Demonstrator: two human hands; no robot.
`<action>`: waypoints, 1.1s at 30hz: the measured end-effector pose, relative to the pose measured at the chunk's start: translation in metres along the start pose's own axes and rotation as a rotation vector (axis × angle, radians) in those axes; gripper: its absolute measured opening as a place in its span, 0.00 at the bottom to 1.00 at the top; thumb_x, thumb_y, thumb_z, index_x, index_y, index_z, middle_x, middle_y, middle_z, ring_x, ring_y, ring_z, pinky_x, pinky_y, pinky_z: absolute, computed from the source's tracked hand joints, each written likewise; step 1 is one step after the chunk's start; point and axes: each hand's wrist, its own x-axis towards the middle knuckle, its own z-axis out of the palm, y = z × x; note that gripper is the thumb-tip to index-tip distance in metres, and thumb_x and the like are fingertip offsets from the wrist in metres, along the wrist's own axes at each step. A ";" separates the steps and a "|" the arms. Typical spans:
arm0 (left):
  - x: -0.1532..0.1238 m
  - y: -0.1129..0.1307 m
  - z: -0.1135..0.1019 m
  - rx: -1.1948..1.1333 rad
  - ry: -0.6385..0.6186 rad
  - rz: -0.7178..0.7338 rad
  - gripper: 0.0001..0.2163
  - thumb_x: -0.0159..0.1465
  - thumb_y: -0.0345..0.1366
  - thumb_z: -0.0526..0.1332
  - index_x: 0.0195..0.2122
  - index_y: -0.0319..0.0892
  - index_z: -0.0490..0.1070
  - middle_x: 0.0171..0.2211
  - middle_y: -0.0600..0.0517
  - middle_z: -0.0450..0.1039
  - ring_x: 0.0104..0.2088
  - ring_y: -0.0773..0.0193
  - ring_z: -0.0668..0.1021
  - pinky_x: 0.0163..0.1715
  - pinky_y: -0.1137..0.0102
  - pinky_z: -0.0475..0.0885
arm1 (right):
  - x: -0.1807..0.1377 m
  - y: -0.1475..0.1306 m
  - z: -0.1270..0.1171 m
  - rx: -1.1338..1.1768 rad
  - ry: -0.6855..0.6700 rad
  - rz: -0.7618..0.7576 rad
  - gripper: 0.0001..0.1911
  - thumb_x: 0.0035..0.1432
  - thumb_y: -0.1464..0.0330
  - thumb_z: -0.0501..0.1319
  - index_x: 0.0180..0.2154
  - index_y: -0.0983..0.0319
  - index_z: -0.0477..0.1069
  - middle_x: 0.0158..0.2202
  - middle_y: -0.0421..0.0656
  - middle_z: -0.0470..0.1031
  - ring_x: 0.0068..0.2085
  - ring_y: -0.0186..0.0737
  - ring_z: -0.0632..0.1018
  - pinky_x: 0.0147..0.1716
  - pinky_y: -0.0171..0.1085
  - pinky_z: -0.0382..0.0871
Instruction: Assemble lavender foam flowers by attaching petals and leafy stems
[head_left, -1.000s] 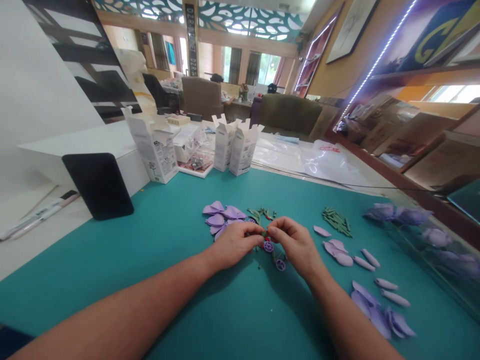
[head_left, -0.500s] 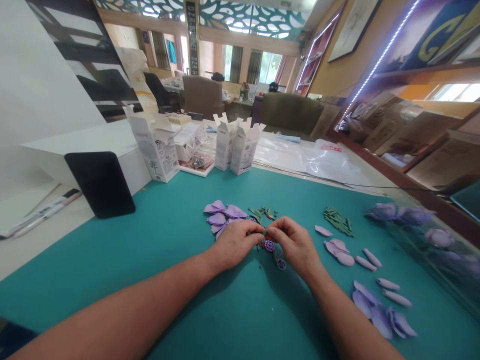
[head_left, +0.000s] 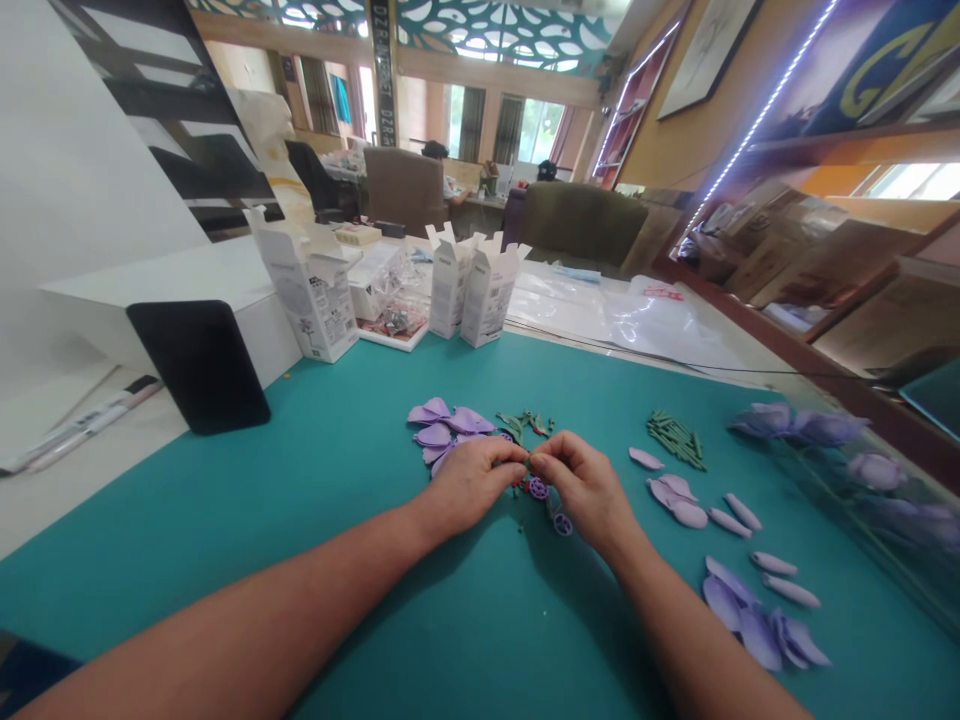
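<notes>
My left hand (head_left: 474,484) and my right hand (head_left: 583,486) meet at the middle of the green mat (head_left: 360,600), thumbs and fingertips pinched together. Whatever lies between the fingertips is tiny and mostly covered; a bit of green shows there. Just below the fingers are a purple wheel-shaped piece (head_left: 538,489) and a second purple ring piece (head_left: 562,524), with small red bits beside them. Behind my left hand lies a cluster of purple petals (head_left: 433,437). Small green leaf pieces (head_left: 517,425) are scattered beyond the fingertips.
To the right lie green sticks (head_left: 676,440), pale petals (head_left: 679,498), lilac pods (head_left: 790,590) and darker purple petals (head_left: 757,630). Finished-looking purple flowers (head_left: 881,474) rest at the far right. White boxes (head_left: 487,295), a black tablet (head_left: 199,368) and pens (head_left: 82,430) line the back and left.
Both hands stay pinched together in nearly the same place. The right fingertips have shifted very slightly to the left, closer to the left ones.
</notes>
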 end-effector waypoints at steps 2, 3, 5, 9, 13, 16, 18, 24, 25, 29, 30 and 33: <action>0.000 0.001 0.000 -0.008 -0.004 -0.010 0.10 0.58 0.36 0.56 0.32 0.42 0.77 0.31 0.52 0.76 0.35 0.62 0.74 0.37 0.70 0.66 | 0.000 -0.001 0.001 0.004 0.008 0.004 0.08 0.52 0.63 0.60 0.25 0.60 0.68 0.21 0.38 0.68 0.26 0.35 0.67 0.27 0.35 0.60; 0.000 0.002 -0.001 -0.009 -0.006 -0.017 0.10 0.58 0.36 0.56 0.32 0.42 0.77 0.31 0.52 0.76 0.34 0.62 0.74 0.36 0.70 0.66 | 0.000 -0.001 0.001 0.008 0.017 0.006 0.08 0.51 0.63 0.60 0.24 0.59 0.68 0.21 0.37 0.68 0.26 0.35 0.67 0.26 0.34 0.60; 0.000 0.004 -0.001 -0.004 -0.011 -0.033 0.10 0.58 0.36 0.55 0.32 0.42 0.76 0.30 0.52 0.76 0.34 0.61 0.74 0.36 0.70 0.66 | 0.000 -0.002 0.002 0.019 0.029 0.009 0.08 0.51 0.63 0.60 0.24 0.59 0.68 0.21 0.37 0.68 0.25 0.35 0.67 0.25 0.34 0.60; 0.002 0.007 -0.001 -0.015 -0.049 -0.081 0.11 0.57 0.36 0.54 0.33 0.42 0.76 0.31 0.53 0.77 0.35 0.60 0.75 0.36 0.70 0.66 | 0.002 -0.001 0.001 0.043 -0.009 0.008 0.07 0.52 0.63 0.59 0.27 0.60 0.69 0.22 0.37 0.70 0.25 0.34 0.68 0.26 0.33 0.61; 0.003 0.009 -0.003 -0.125 -0.059 -0.120 0.14 0.57 0.38 0.55 0.40 0.41 0.76 0.34 0.52 0.77 0.36 0.60 0.76 0.36 0.70 0.67 | 0.009 0.005 -0.017 0.012 0.009 -0.001 0.11 0.56 0.62 0.56 0.35 0.60 0.72 0.27 0.40 0.74 0.29 0.36 0.73 0.30 0.35 0.66; 0.004 0.010 -0.005 -0.165 -0.034 -0.170 0.16 0.57 0.38 0.56 0.44 0.41 0.74 0.34 0.51 0.77 0.35 0.60 0.75 0.35 0.70 0.67 | 0.016 0.010 -0.046 -0.230 0.105 0.005 0.12 0.57 0.61 0.54 0.34 0.60 0.73 0.28 0.40 0.75 0.29 0.37 0.73 0.30 0.35 0.66; 0.004 0.009 -0.006 -0.181 -0.035 -0.199 0.17 0.56 0.39 0.57 0.45 0.41 0.74 0.32 0.51 0.75 0.32 0.61 0.75 0.31 0.70 0.66 | 0.021 0.014 -0.070 -0.459 0.146 0.048 0.13 0.57 0.62 0.53 0.33 0.59 0.73 0.30 0.41 0.76 0.31 0.37 0.74 0.31 0.35 0.66; 0.007 0.003 -0.005 -0.263 -0.053 -0.256 0.19 0.55 0.43 0.58 0.46 0.40 0.72 0.27 0.53 0.71 0.22 0.67 0.67 0.24 0.72 0.62 | 0.041 0.034 -0.144 -0.833 0.295 0.286 0.11 0.54 0.69 0.54 0.33 0.59 0.75 0.33 0.45 0.79 0.35 0.42 0.77 0.33 0.37 0.64; 0.007 0.003 -0.005 -0.276 -0.057 -0.256 0.20 0.55 0.43 0.58 0.46 0.40 0.72 0.26 0.53 0.71 0.22 0.68 0.66 0.23 0.73 0.62 | 0.045 0.038 -0.155 -0.878 0.323 0.335 0.12 0.53 0.71 0.54 0.34 0.60 0.76 0.34 0.47 0.79 0.37 0.45 0.77 0.34 0.38 0.64; 0.008 0.000 -0.006 -0.301 -0.069 -0.256 0.20 0.55 0.44 0.58 0.47 0.40 0.71 0.27 0.53 0.71 0.22 0.69 0.65 0.23 0.73 0.61 | 0.057 0.058 -0.185 -1.002 0.368 0.498 0.14 0.49 0.75 0.56 0.36 0.62 0.77 0.42 0.53 0.78 0.43 0.49 0.77 0.37 0.39 0.65; 0.009 0.000 -0.007 -0.303 -0.072 -0.262 0.21 0.55 0.44 0.58 0.47 0.40 0.71 0.27 0.53 0.71 0.22 0.69 0.65 0.23 0.73 0.61 | 0.060 0.062 -0.189 -1.021 0.366 0.532 0.14 0.49 0.75 0.56 0.37 0.62 0.77 0.43 0.54 0.78 0.44 0.50 0.77 0.37 0.40 0.65; 0.009 -0.001 -0.007 -0.305 -0.078 -0.281 0.21 0.55 0.44 0.58 0.48 0.39 0.70 0.28 0.53 0.71 0.22 0.69 0.65 0.24 0.73 0.61 | 0.066 0.072 -0.194 -1.056 0.356 0.629 0.15 0.49 0.74 0.57 0.39 0.62 0.76 0.44 0.54 0.77 0.46 0.51 0.76 0.39 0.40 0.66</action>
